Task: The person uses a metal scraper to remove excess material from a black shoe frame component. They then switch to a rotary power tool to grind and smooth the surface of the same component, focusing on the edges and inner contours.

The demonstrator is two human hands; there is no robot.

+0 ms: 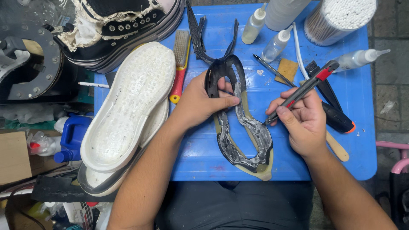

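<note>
My left hand (200, 102) grips a black, cut-out sole rim piece (238, 123) smeared with grey glue, holding it near its upper loop over the blue table (362, 140). My right hand (302, 121) holds a grey and red utility knife (304, 89), its tip touching the right edge of the sole piece. A beige layer shows under the lower end of the piece.
Two white shoe soles (128, 110) lie stacked at the left, a black canvas shoe (123, 25) behind them. A red-handled brush (180, 64), glue bottles (276, 43), a tub of cotton swabs (341, 19), a sponge and a black-orange tool (338, 121) sit on the table.
</note>
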